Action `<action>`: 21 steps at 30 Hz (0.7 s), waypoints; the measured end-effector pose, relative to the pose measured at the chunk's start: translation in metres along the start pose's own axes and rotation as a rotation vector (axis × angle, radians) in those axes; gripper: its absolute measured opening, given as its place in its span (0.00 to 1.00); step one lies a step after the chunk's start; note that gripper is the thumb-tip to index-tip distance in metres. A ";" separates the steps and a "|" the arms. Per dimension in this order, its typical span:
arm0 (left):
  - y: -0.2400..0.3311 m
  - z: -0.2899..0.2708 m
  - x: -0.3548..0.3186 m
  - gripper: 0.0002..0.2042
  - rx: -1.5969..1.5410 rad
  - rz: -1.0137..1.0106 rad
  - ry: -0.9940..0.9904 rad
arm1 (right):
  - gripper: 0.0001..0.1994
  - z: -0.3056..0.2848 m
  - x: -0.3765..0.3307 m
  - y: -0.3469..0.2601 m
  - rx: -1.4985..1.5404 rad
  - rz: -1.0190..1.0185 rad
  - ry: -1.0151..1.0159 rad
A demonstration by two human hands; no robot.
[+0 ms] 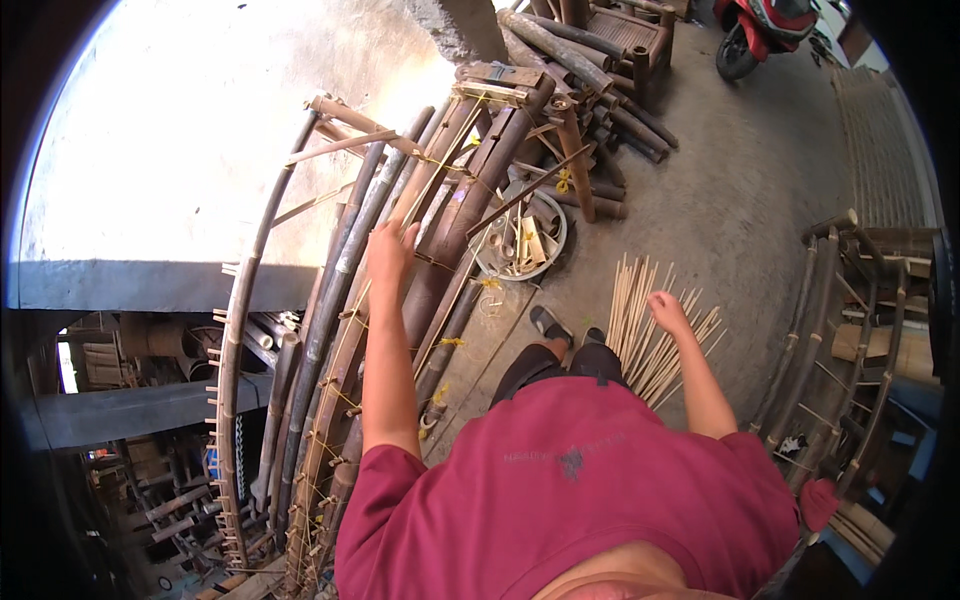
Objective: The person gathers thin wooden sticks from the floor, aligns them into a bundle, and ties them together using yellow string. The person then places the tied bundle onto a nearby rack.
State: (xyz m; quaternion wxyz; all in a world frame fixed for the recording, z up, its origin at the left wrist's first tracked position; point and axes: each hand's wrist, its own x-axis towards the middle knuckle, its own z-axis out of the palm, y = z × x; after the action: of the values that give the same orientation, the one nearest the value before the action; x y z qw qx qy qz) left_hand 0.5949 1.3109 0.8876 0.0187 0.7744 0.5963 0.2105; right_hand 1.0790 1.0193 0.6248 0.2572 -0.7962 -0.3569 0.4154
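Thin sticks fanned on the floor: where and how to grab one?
Likely best: pinch one of the sticks by its far tip, coming from above; those tips splay apart, while the nearer ends crowd together. The right hand is closer.

My shirt (660, 490): faint, dark lettering (525, 457) across the chest, dark emblem (571, 465) near its middle. Print too small and blurred for me to read with certainty.
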 end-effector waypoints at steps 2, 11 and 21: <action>-0.004 0.019 0.019 0.13 -0.030 0.020 0.008 | 0.16 0.016 0.017 -0.059 0.056 -0.076 -0.104; 0.004 0.059 0.082 0.11 -0.260 -0.199 -0.173 | 0.15 0.077 0.013 -0.182 0.076 -0.171 -0.380; 0.019 0.070 0.107 0.13 -0.099 -0.252 -0.480 | 0.16 0.103 0.063 -0.347 0.316 -0.309 -0.713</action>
State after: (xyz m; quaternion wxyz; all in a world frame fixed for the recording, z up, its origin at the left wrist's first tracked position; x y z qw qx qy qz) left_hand 0.6576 1.4203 0.8615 0.2234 0.7199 0.6556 0.0461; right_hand 0.8939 1.2930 0.7859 0.2959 -0.4905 -0.4708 0.6709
